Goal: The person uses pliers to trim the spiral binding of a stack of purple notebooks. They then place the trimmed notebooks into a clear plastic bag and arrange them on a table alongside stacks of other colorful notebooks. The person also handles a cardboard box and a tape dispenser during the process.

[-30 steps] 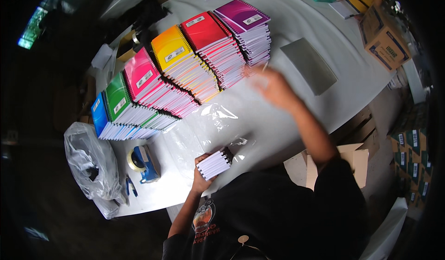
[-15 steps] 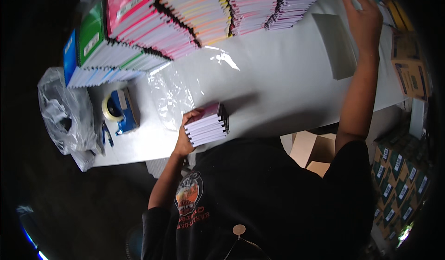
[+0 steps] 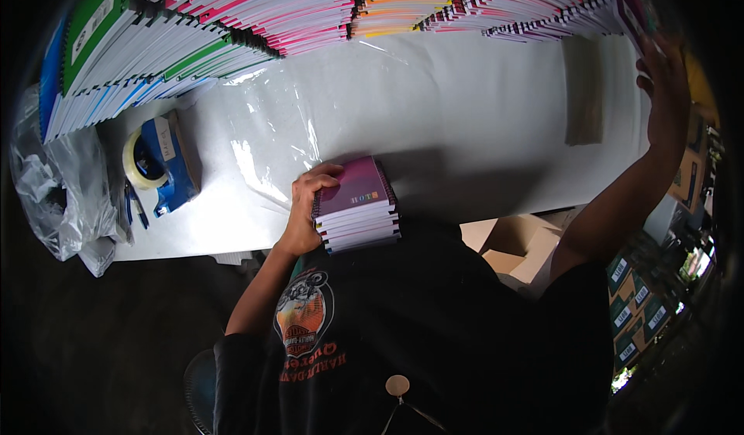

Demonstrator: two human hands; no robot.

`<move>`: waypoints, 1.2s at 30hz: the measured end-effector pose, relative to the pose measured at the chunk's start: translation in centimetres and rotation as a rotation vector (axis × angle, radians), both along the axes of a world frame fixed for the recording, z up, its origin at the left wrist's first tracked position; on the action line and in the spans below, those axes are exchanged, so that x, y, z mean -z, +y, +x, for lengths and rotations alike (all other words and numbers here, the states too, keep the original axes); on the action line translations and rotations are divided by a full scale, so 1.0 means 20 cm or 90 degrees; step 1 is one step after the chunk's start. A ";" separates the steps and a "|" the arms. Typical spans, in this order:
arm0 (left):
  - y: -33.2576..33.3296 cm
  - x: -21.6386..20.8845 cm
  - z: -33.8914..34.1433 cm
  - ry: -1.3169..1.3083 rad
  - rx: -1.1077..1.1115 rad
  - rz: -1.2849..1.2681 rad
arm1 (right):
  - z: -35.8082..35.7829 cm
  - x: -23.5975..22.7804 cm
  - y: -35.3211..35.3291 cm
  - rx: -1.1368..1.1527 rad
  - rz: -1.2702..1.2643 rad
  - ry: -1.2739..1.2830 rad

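My left hand (image 3: 304, 206) grips a stack of small spiral notebooks (image 3: 356, 191) by its left side, close against my shirt above the table's near edge. The top notebook has a purple cover; white page edges show below it. At the far right my right hand (image 3: 663, 71) reaches out, its fingers closed at the lower corner of a purple notebook (image 3: 629, 5) at the end of the row. The fingertips there are dim and partly hidden. Tall piles of spiral notebooks (image 3: 256, 9) in blue, green, pink, yellow and purple line the back.
On the white table (image 3: 457, 110) lies clear plastic film (image 3: 271, 137). To the left are a blue tape dispenser (image 3: 174, 164), a pen (image 3: 137, 206) and a clear plastic bag (image 3: 66, 179). A grey flat piece (image 3: 583, 94) lies right; an open carton (image 3: 515, 241) and stacked boxes (image 3: 639, 311) stand beyond.
The view has shifted closer to the piles. My right hand has moved further right and down beside the purple notebook. The stack in my left hand has tipped, showing more of its top cover.
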State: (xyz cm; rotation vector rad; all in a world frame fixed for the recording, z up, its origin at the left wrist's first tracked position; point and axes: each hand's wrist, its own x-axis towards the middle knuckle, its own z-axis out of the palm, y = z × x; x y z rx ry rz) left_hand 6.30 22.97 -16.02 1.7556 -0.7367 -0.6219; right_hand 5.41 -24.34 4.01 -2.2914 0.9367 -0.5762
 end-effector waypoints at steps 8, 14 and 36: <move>0.01 0.05 0.01 0.003 0.010 0.011 | -0.30 -0.14 0.02 -0.070 0.220 -0.174; 0.03 0.09 0.00 0.025 0.014 -0.006 | -0.40 0.22 0.54 -0.372 0.573 -0.433; -0.03 0.17 -0.05 -0.048 0.015 0.000 | -0.40 1.14 1.39 -0.589 0.336 -0.186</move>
